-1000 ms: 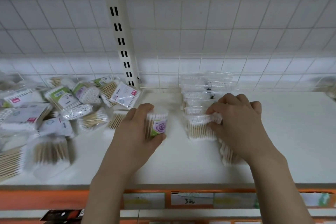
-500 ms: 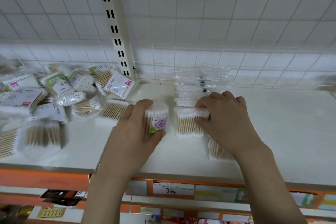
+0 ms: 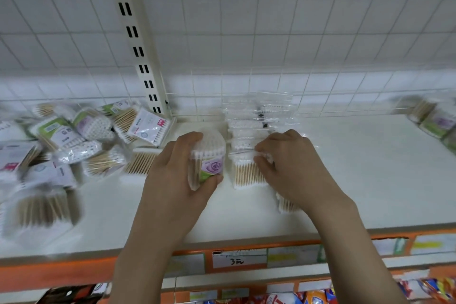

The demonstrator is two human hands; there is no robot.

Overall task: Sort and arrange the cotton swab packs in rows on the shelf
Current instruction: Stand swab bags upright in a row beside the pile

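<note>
Left hand [image 3: 182, 180] curled in a grip — right hand [image 3: 293, 170] pinching, fingers bent.

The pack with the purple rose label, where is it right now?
Head view, centre: the rose-label pack is gripped in the left hand, just left of the front pack of the row the right hand touches.

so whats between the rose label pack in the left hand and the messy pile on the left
In the head view, one wooden-stick swab pack lies flat between the rose label pack and the pile; otherwise bare shelf.

Glossy clear plastic packs [image 3: 249, 150]; wooden swab sticks; matt white shelf [image 3: 370, 180]
</note>
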